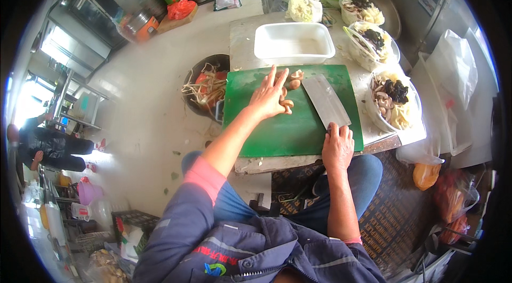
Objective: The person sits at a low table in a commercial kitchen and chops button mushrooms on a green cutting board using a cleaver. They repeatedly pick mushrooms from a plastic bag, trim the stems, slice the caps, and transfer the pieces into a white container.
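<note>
A green cutting board (280,137) lies in front of me on a low table. Over its middle my left hand (267,99) is spread, index and middle fingers stretched forward. Several brown mushrooms (295,84), shiitake by their look, sit at its fingertips and along its right side; some are partly hidden by it. My right hand (339,147), at the board's near right edge, grips the handle of a cleaver (326,99). The wide blade rests flat or nearly flat on the board, pointing away from me, right of the mushrooms. Most of the handle is covered by my fingers.
Beyond the board stands a white plastic tub (294,57). Bowls of cut mushrooms, black fungus and cabbage (396,103) line the table's right side. A cabbage (305,7) sits at the back. Left, a dark basin (196,101) holds stringy trimmings. A person (52,143) is at far left.
</note>
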A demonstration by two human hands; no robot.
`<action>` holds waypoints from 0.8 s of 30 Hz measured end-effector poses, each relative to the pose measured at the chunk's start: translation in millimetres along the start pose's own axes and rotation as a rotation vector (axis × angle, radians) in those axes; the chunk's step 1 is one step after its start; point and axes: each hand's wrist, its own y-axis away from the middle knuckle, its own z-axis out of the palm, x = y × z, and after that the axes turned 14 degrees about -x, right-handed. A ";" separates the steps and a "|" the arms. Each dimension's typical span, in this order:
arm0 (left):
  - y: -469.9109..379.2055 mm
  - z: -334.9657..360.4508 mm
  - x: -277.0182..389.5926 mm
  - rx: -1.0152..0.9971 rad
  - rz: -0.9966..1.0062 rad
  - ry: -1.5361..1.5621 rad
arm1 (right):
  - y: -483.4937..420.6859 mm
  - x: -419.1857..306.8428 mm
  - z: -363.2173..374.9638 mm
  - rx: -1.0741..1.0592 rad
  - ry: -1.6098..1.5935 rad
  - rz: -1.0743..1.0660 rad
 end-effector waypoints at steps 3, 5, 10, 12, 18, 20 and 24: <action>4.5 -7.7 -5.9 -0.106 -0.081 0.002 | 0.7 -1.2 -0.5 0.004 0.008 -0.002; 8.0 -8.0 -13.9 -0.121 -0.083 0.047 | 0.6 -1.4 -0.3 0.008 0.015 -0.004; 22.4 1.7 -40.0 -0.120 -0.096 0.121 | 1.3 -1.3 1.4 0.007 0.025 -0.008; 29.2 2.7 -47.8 -0.101 -0.131 0.143 | 1.6 -1.6 1.7 0.017 0.026 -0.013; 87.4 -24.2 -55.2 0.083 0.017 0.190 | 1.5 4.9 1.3 0.027 0.048 -0.027; 141.0 -36.6 -65.8 0.299 0.110 0.248 | 0.2 9.5 3.2 0.031 0.072 -0.057; 302.9 -19.1 -101.6 0.622 -0.122 0.349 | -1.0 23.0 10.6 0.009 0.149 -0.159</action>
